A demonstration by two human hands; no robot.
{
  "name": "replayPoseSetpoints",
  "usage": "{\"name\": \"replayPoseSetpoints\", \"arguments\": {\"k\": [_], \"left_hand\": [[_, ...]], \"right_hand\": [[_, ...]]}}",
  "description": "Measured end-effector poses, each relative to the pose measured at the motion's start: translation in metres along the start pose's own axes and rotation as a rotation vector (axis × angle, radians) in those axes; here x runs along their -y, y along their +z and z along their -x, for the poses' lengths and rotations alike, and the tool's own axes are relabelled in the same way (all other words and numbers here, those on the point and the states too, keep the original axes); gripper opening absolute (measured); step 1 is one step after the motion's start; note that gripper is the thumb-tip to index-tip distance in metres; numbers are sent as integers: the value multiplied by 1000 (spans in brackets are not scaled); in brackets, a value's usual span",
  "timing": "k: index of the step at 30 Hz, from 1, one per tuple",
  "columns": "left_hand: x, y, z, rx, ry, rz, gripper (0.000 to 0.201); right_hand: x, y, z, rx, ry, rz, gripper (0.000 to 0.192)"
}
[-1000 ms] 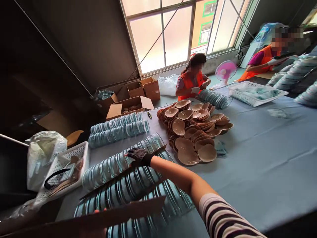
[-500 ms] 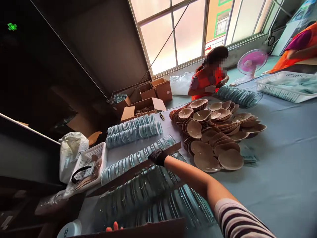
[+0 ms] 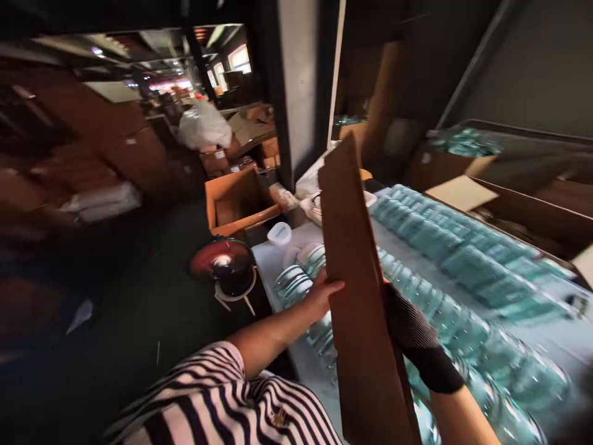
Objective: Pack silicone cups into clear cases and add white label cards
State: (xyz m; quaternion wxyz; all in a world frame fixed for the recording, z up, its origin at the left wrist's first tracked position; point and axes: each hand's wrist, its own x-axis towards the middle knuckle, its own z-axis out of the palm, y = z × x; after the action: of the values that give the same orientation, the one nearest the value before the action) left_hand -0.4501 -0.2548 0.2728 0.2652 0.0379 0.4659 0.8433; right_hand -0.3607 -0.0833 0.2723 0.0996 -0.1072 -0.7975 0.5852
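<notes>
A long brown piece of cardboard point(image 3: 356, 309) stands nearly upright between my hands, seen narrow side on. My bare left hand point(image 3: 324, 293) grips its left face, with the thumb lying on the cardboard. On the opposite side, my right hand point(image 3: 412, 321) in a dark knit glove is closed on the right edge; its fingertips are mostly hidden. Rows of nested clear glass pieces point(image 3: 463, 327) lie on the table behind and below the cardboard. Part of another glass stack point(image 3: 294, 284) shows to the left of it.
A white lidded tub point(image 3: 279, 233) sits at the table corner. Beyond stand an open carton point(image 3: 238, 201) and a white basket, partly hidden. A round stool point(image 3: 227, 266) is on the floor at left. More glass rows point(image 3: 445, 241) and cartons point(image 3: 537, 210) lie at right.
My view has swung left, away from the brown dishes and co-worker. The cardboard, earlier spread over the glass rows between my hands, is now narrow and raised before me.
</notes>
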Motion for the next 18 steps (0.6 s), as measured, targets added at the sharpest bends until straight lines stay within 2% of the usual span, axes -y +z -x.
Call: {"name": "replayPoseSetpoints", "arguments": {"k": [2,5,8,9,11,13,18], "left_hand": [[-27,-17,-11,-61,108,29,62],[-81,-51,-41,-123,285,80,69],[-146,-104,-84,-174,392,81,71],[-168,-124,-100,-198,417,65,71],[-212,-160,-128,-246,454,24,70],[-256,-190,-149,-267,479,-7,68],[-365,-234,-179,-220,665,3,58]], "right_hand": [[10,20,-11,18,47,-125,70],[23,57,-7,111,66,-225,80],[18,112,-11,133,95,-220,88],[15,133,-20,140,150,-222,88],[14,177,-48,90,262,-215,83],[27,218,-89,34,234,-186,80],[97,301,-195,-45,82,-92,70]]}}
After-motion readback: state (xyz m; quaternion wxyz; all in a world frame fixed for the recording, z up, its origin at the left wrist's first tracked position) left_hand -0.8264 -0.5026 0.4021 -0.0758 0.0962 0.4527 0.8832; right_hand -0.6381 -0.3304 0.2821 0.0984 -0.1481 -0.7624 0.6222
